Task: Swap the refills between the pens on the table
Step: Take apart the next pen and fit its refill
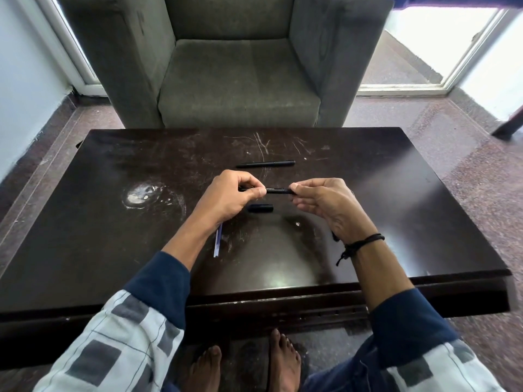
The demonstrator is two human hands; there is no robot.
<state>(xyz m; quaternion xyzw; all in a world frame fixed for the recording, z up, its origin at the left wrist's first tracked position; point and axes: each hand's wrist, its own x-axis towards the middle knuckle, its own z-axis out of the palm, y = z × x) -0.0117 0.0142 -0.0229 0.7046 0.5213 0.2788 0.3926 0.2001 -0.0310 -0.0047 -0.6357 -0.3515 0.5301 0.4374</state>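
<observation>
Worktop [368,222] room is open at 3 and 9 o'clock, with the edges well apart from the work. Between left hand [229,198] and right hand [325,205], a black pen [278,190] is pinched by its ends. A second pen [265,164] lies at 12 o'clock, a refill [218,241] at 7 and a cap [260,208] at 6 (just beside the hands). The swap is judged about half done.

Raised together, left grip [229,196] and right grip [328,205] both pinch.
</observation>
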